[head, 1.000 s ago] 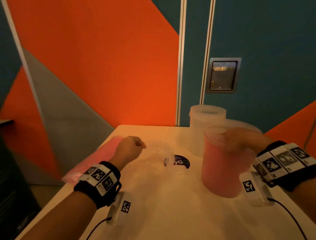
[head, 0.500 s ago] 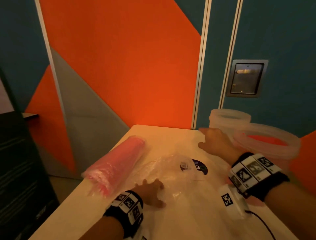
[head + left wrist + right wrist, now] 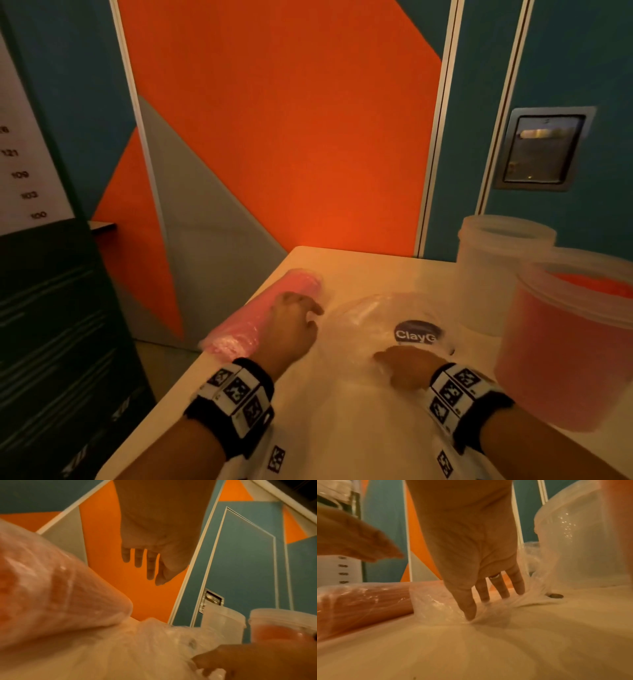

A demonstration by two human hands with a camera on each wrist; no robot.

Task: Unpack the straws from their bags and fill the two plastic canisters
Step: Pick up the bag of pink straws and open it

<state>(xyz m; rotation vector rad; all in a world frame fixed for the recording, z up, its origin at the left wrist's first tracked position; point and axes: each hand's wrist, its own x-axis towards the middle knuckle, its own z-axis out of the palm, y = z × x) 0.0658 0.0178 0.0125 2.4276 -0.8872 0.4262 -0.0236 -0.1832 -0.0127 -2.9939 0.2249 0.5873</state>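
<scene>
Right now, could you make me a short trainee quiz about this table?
1. True or false: both canisters hold pink straws.
2. Which hand presses the empty bag: A left, B right?
3. What lies beside the left hand?

Key:
1. False. The near canister holds straws; the far canister looks empty.
2. B. The right hand has straight fingers on it.
3. A full bag of straws, unopened as far as can be seen.
</scene>
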